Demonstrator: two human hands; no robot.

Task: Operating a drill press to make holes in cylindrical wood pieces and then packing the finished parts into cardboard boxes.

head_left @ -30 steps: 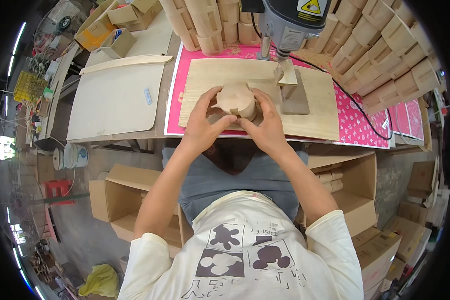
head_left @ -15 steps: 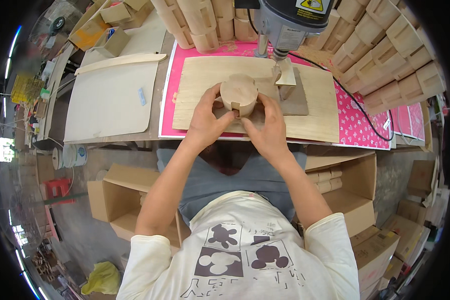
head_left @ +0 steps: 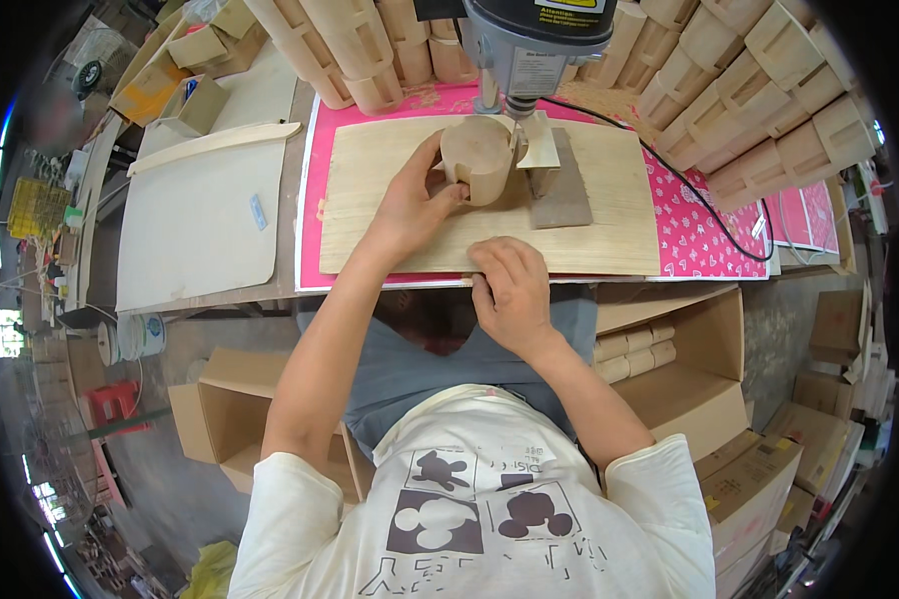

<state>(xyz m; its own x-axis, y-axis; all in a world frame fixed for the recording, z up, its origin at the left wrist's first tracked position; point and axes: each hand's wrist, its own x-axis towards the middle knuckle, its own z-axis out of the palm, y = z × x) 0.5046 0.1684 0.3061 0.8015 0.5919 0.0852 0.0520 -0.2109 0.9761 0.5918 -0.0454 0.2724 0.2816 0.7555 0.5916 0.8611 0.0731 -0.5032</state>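
Left hand (head_left: 410,205) grips wooden cup (head_left: 476,160); right hand (head_left: 509,290) flat on board (head_left: 390,215).

Bright, even daylight; soft shadows fall just under the left hand (head_left: 410,212). Sharp around the right hand (head_left: 514,292), while straight edges bend and blur toward the dark rim.

one wooden cup (head_left: 476,158), two hands (head_left: 514,290), one plywood board (head_left: 390,210)

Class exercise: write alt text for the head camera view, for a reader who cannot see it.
Seen from above, a person's left hand presses a round wooden cup against a drill press on a plywood board. The right hand rests on the board's near edge. Stacks of similar wooden cups line the bench behind.
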